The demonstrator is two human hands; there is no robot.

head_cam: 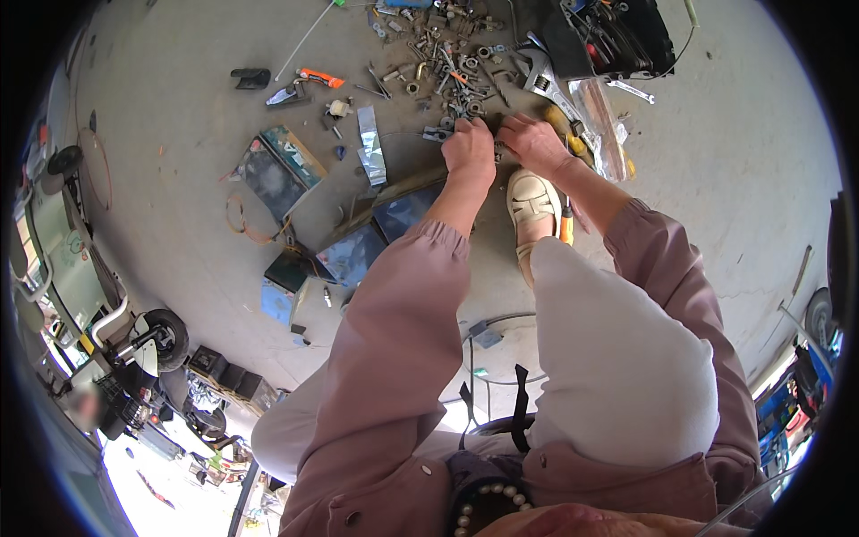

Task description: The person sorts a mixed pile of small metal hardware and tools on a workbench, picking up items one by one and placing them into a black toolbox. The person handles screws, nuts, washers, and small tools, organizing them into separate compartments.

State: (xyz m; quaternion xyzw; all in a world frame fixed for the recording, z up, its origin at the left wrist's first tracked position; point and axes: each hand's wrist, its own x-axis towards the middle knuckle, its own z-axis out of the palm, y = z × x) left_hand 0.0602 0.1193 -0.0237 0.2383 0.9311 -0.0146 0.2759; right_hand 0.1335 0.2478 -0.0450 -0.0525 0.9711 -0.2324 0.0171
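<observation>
My left hand [468,149] is curled over the near edge of a pile of bolts, nuts and other metal hardware [463,74] on the concrete floor. Right beside it, my right hand [533,144] bends its fingers towards the same spot, just beyond my beige shoe [533,194]. My fingers hide whatever lies under or between them, so a grip cannot be made out. Close to the right hand lie a large adjustable wrench [542,79] and a yellow-handled tool [578,146]. A drill bit [495,86] points out of the pile.
A black toolbox [631,40] stands at the far right, with a combination wrench [632,91] near it. To the left lie an orange tube [321,78], a foil strip [372,144] and box-shaped batteries [272,176] with loose wires. Parked vehicles [164,339] line the left side.
</observation>
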